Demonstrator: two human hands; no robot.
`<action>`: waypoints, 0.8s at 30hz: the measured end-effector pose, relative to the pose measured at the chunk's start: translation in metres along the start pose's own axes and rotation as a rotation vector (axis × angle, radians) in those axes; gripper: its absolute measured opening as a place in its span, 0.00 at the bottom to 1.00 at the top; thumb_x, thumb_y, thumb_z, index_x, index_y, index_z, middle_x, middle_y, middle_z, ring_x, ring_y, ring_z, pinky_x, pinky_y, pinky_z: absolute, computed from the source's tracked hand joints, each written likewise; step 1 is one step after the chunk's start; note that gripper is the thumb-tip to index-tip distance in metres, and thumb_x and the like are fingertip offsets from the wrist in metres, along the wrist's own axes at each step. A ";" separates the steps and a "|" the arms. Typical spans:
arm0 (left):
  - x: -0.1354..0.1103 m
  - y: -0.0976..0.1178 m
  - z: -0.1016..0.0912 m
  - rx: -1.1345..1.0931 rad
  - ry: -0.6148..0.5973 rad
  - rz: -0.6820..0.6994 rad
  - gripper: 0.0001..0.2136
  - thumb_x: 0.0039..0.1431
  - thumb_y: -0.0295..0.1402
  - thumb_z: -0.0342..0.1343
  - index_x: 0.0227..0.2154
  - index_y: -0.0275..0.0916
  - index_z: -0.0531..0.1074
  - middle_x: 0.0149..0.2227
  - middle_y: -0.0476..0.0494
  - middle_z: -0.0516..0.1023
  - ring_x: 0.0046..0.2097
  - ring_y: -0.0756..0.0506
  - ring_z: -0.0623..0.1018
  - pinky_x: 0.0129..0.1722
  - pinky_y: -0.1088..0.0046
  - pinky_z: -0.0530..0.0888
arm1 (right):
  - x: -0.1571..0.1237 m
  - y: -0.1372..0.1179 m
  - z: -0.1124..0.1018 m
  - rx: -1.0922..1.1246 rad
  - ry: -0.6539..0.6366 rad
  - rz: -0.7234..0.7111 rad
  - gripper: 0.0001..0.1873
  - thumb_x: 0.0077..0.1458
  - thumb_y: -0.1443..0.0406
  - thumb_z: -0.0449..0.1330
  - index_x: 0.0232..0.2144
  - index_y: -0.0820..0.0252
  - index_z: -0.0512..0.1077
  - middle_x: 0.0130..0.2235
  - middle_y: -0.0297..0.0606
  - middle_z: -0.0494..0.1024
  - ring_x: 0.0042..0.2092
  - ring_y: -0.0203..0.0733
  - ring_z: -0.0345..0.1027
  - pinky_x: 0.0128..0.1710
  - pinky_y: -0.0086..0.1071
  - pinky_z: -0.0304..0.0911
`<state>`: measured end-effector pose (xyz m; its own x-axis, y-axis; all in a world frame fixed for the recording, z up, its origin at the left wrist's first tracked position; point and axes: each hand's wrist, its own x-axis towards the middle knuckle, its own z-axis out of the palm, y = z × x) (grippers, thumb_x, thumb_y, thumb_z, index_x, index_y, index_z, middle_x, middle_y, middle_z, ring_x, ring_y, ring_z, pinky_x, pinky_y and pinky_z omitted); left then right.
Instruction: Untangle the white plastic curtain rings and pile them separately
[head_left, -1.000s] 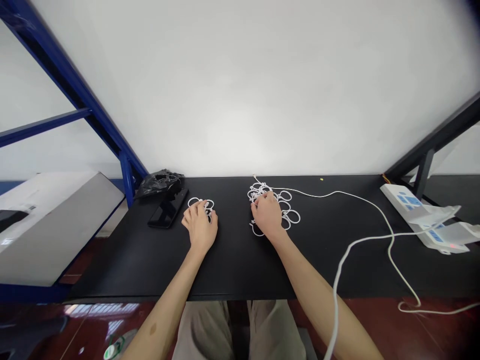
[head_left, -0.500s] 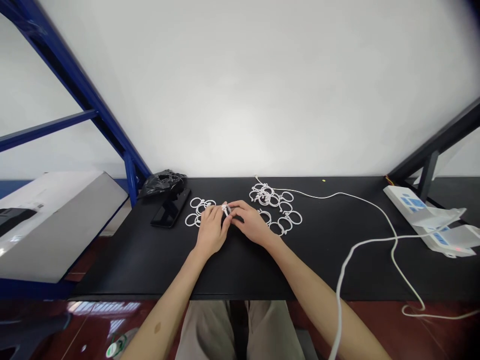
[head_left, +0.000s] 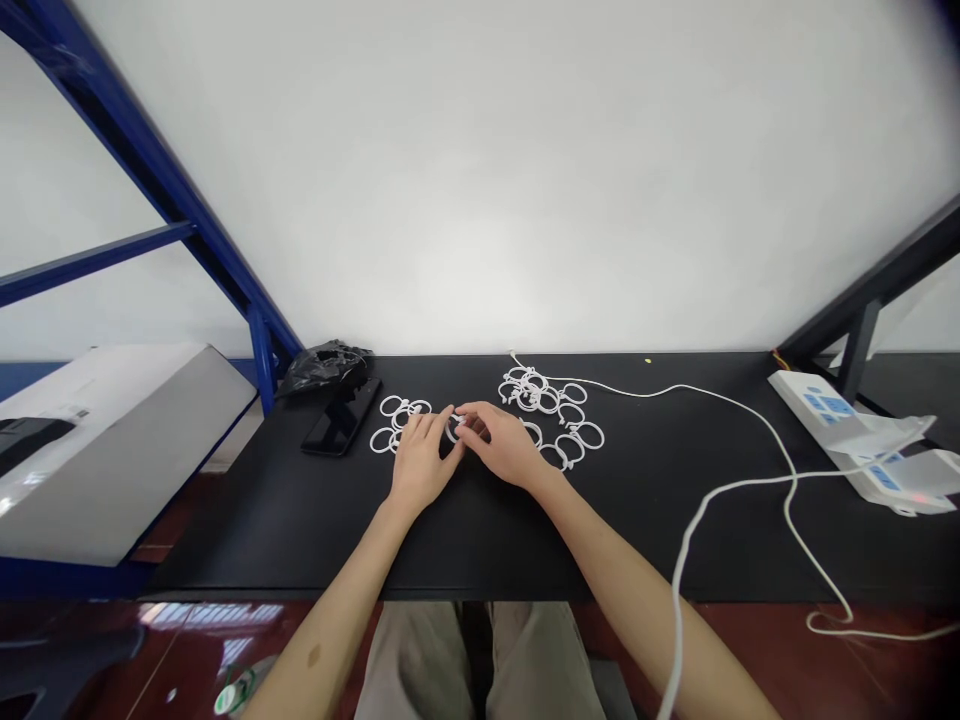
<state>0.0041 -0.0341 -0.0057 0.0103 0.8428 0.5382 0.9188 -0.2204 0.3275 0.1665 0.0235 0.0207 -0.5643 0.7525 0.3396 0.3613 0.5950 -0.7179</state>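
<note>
Between my hands, just above or on the black table point(head_left: 300, 540), is a white plastic ring point(head_left: 451, 432) with a small clasp, much like a curtain ring. My left hand point(head_left: 418, 460) has its fingers and thumb round the left side of the ring. On the opposite side my right hand point(head_left: 504, 445) pinches the ring near its clasp with thumb and fingers. My fingers cover part of it. Several similar white rings point(head_left: 373, 442) lie beside and partly behind my left hand. A larger heap of white rings point(head_left: 550, 401) spreads out behind and to the right of my right hand.
A black phone point(head_left: 334, 430) and a crumpled black plastic bag point(head_left: 319, 367) are at the left. At the right lies a white power strip point(head_left: 814, 400); a white cable point(head_left: 694, 520) loops across the table and over my right forearm. A white wall point(head_left: 480, 200) stands behind.
The ring between my hands has turned and now appears flatter, with its clasp near my right fingertips. My fingers have shifted slightly; the heaps of rings look the same.
</note>
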 end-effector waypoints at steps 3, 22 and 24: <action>-0.001 0.001 0.000 -0.032 -0.047 0.065 0.18 0.64 0.36 0.52 0.55 0.42 0.68 0.43 0.42 0.77 0.48 0.39 0.72 0.51 0.57 0.71 | 0.000 -0.001 0.001 -0.026 -0.017 -0.013 0.10 0.62 0.61 0.57 0.45 0.54 0.73 0.43 0.36 0.79 0.38 0.36 0.72 0.40 0.31 0.66; 0.000 0.006 -0.001 -0.024 -0.075 0.071 0.15 0.63 0.36 0.52 0.51 0.41 0.70 0.41 0.43 0.78 0.47 0.39 0.73 0.49 0.59 0.72 | 0.000 0.003 0.001 -0.091 0.026 0.016 0.06 0.62 0.59 0.59 0.36 0.52 0.75 0.33 0.29 0.81 0.33 0.35 0.73 0.36 0.28 0.61; 0.001 0.005 0.000 -0.008 -0.049 0.049 0.16 0.63 0.35 0.52 0.52 0.40 0.70 0.42 0.41 0.78 0.48 0.38 0.72 0.51 0.57 0.71 | -0.001 0.003 0.003 -0.095 0.041 0.027 0.09 0.61 0.58 0.60 0.43 0.52 0.74 0.34 0.29 0.81 0.34 0.36 0.73 0.37 0.29 0.62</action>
<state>0.0089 -0.0342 -0.0037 0.0751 0.8539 0.5151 0.9136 -0.2659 0.3075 0.1662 0.0242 0.0165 -0.5233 0.7785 0.3466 0.4459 0.5968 -0.6671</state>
